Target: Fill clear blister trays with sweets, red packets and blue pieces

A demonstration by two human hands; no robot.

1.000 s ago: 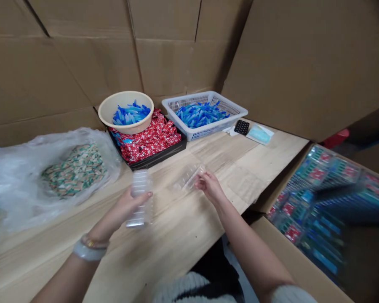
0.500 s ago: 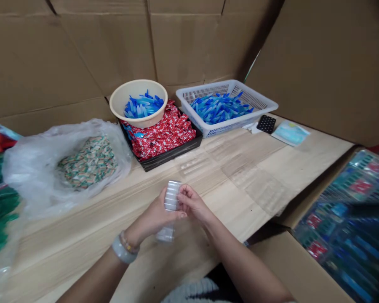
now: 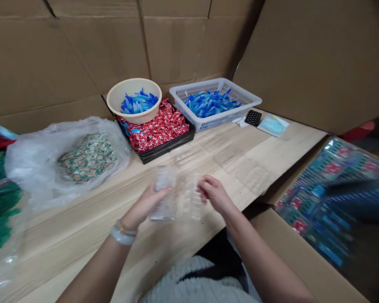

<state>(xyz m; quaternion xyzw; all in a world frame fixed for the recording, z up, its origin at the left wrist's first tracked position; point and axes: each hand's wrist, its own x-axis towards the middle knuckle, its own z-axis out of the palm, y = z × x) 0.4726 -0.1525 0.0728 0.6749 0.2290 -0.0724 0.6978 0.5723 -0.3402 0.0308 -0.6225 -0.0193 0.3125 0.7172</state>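
Over the near part of the table, my left hand [image 3: 150,204] is closed around a stack of clear ribbed plastic trays [image 3: 164,206], thumb across the front. Beside it, to the right, is a single see-through plastic tray [image 3: 188,200], blurred by motion. My right hand [image 3: 215,192] pinches the right edge of that tray with curled fingertips. Whether the single tray still touches the stack I cannot tell. More clear trays [image 3: 251,170] lie flat on the table beyond my right hand.
A plastic bag of small green-and-tan packets [image 3: 88,158] lies left. A cream bowl [image 3: 113,99] of blue pieces rests on a black tray [image 3: 167,148] of red packets. Behind stands a white basket [image 3: 208,123] of blue pieces. An open carton [image 3: 290,252] with packed blisters is right.
My hands have moved apart, my right hand going right with a single clear tray at its fingers. The stack in my left hand now shows its broad face. The view has shifted.
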